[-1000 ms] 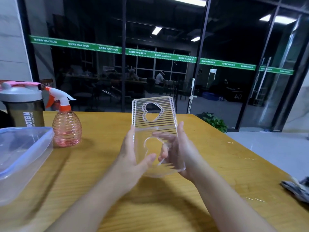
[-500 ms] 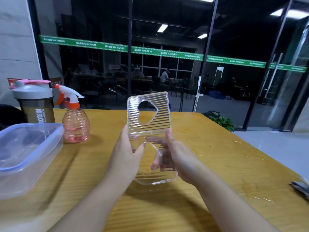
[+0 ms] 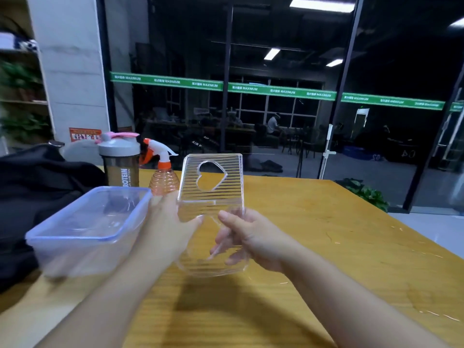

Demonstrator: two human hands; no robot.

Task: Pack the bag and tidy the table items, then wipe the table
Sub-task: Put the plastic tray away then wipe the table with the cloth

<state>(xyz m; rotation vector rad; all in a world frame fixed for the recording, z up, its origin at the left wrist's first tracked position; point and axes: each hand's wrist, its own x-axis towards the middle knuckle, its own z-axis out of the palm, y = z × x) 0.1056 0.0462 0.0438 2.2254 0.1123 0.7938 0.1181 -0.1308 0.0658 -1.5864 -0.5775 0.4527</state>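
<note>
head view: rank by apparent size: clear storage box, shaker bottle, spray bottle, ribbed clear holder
1. clear storage box, largest, though nearest the camera
2. ribbed clear holder, held up close in both hands, so inflated
3. shaker bottle
4. spray bottle, smallest, base partly hidden

Potted plant (image 3: 365,193) beside glass wall (image 3: 288,96)

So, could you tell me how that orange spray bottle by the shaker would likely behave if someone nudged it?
The spray bottle looks see-through and mostly empty, so probably light. Its wide ribbed belly suggests it would slide on the table rather than roll. The trigger head on its narrow neck may make it tip under a high push.
</note>
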